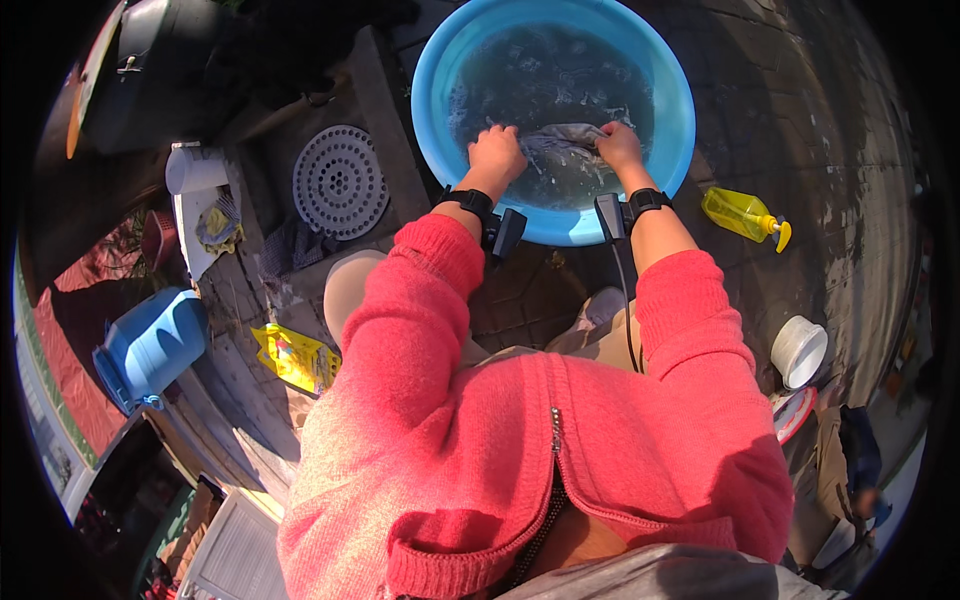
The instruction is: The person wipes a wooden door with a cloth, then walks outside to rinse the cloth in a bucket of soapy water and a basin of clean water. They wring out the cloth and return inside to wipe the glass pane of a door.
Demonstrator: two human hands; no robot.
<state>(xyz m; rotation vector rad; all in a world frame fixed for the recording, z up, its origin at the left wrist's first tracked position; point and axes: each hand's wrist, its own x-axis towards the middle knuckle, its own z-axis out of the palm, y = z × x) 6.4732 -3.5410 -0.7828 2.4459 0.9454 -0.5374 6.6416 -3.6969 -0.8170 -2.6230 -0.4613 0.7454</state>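
A round blue plastic basin (pixel 555 231) holds cloudy, sudsy water. A wet grey cloth (pixel 566 138) lies partly under the surface near the basin's near side. My right hand (pixel 621 147) pinches the cloth's right end between thumb and fingers. At the cloth's left end my left hand (pixel 498 152) is curled at the water, its fingertips hidden; whether it grips the cloth does not show. Both wrists bear black straps with small devices, and a cable runs from the right one.
Right of the basin a yellow pump bottle (pixel 739 214) lies on the wet paving, with a white tub (pixel 799 352) nearer me. To the left are a perforated grey disc (pixel 340 182), a yellow packet (pixel 297 358), a blue plastic barrel (pixel 154 341) and a white cylindrical container (pixel 193 171).
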